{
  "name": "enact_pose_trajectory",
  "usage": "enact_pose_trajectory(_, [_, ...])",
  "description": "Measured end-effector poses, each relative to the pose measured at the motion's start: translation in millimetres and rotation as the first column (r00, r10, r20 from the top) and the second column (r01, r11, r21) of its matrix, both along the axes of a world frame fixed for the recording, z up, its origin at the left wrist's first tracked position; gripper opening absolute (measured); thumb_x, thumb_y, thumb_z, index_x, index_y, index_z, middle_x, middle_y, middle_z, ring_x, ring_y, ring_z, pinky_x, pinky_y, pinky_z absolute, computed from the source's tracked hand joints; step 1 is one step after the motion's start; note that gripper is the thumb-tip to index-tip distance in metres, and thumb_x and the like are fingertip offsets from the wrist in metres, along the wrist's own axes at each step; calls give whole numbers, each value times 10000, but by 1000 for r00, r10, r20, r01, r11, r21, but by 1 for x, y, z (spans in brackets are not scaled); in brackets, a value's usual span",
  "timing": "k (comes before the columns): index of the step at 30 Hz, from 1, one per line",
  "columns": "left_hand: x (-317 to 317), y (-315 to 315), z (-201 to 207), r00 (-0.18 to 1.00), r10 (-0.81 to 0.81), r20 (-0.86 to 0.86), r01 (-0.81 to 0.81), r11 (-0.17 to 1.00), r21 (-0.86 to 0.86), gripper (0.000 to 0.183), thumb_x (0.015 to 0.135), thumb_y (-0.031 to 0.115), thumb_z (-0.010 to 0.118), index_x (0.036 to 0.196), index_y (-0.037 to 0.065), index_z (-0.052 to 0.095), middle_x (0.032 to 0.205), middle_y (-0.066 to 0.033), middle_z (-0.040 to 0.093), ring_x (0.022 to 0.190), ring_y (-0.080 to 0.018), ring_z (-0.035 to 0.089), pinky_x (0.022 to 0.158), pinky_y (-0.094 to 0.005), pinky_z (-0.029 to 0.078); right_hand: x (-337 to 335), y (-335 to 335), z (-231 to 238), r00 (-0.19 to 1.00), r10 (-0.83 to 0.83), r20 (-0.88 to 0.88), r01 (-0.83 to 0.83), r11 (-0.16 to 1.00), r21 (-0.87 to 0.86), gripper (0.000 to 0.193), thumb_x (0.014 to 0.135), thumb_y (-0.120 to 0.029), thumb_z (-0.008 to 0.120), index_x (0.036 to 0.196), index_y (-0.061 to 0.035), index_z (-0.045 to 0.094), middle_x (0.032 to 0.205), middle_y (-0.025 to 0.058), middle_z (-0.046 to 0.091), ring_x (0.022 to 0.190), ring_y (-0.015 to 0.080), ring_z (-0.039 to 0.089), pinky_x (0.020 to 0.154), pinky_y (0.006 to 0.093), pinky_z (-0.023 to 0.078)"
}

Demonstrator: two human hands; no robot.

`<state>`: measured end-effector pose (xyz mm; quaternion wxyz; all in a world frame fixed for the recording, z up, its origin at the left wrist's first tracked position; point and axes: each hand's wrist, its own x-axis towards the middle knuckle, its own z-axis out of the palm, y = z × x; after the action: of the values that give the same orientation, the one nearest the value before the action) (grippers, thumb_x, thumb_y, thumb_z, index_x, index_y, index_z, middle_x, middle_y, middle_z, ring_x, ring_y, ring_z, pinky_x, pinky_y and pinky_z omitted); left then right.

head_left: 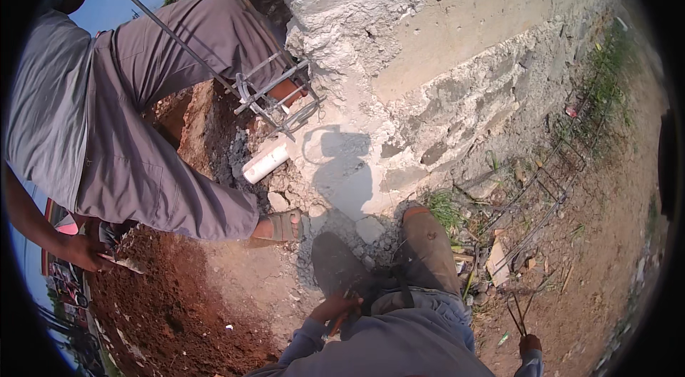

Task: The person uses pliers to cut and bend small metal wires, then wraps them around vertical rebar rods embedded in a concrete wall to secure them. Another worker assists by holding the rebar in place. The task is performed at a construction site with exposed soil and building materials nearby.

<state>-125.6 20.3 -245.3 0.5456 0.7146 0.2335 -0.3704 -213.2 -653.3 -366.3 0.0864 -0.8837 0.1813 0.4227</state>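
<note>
At my waist, my left hand [332,308] is closed around a slim tool with an orange handle [335,324]; its exact kind is too small to tell. Low on the right, my right hand [529,344] grips thin dark bent metal wires [521,313] that fork upward. Ahead of me, upright steel rebar rods [168,26] carry several square stirrups [275,95] bunched around their lower part. My hands are apart from this rebar. Below the stirrups lies a white pipe piece [265,162] on the rubble.
A co-worker in mauve trousers [143,156] straddles the rebar on the left, a small tool [128,263] in one hand. A rough plastered wall [457,56] rises ahead. Reddish soil [178,298] lies left; a rebar cage [542,195] and weeds [445,209] lie along the wall.
</note>
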Motion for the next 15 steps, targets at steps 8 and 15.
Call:
enact_pose_trajectory(8, [-34, -21, -36, 968, 245, -50, -250, 944, -216, 221, 893, 240, 675, 891, 48, 565, 545, -38, 514, 421, -128, 456, 371, -270, 346, 36, -8, -32, 926, 63, -372, -129, 980, -154, 330, 855, -292, 572, 1096, -120, 717, 1101, 125, 708, 1024, 318, 677, 838, 494, 531])
enact_pose_trajectory(15, [-45, -34, 2, 986, 169, -13, -169, 985, -43, 269, 916, 283, 647, 795, 52, 583, 553, -53, 546, 484, -142, 503, 425, -265, 354, -7, 72, -6, 978, -71, -195, 42, 988, -149, 321, 856, -252, 618, 1111, -82, 713, 1099, 147, 708, 1031, 361, 676, 818, 543, 530])
